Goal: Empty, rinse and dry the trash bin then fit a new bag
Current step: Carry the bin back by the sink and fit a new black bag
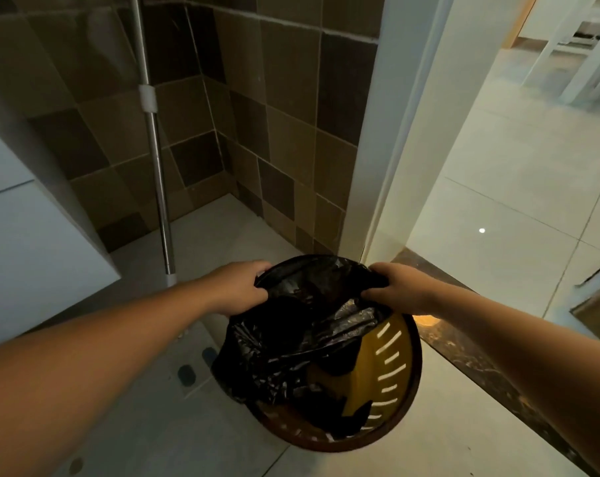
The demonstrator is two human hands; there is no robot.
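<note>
1. nearest the camera, two bare forearms reach forward and down from the lower corners; beneath them is a pale tiled floor (161, 435) with a few dark round marks on it
2. the trash bin (400, 390) stands on that floor at lower centre, just beside a dark marbled threshold strip (463, 359); it is round, with a brown rim and a yellow slotted wall that shows on its right inner side
3. a black bag (291, 342) sits in the bin, crumpled and glossy; its left side spills over the bin's left rim, its mouth is gathered up toward the far edge
4. the left hand (238, 287) grips the bag's edge at the far left of the rim, fingers curled over the plastic; the right hand (400, 287) grips the bag's edge at the far right, fingers curled and thumb tucked under, pinching the film
5. behind the left hand a metal pole (154, 146) rises, tilted, with a white clip partway up; a white cabinet (33, 242) is at the left
6. farthest off, a wall of brown tiles (274, 115), a white door frame (388, 149), and a bright glossy floor (515, 208) beyond the doorway
</note>
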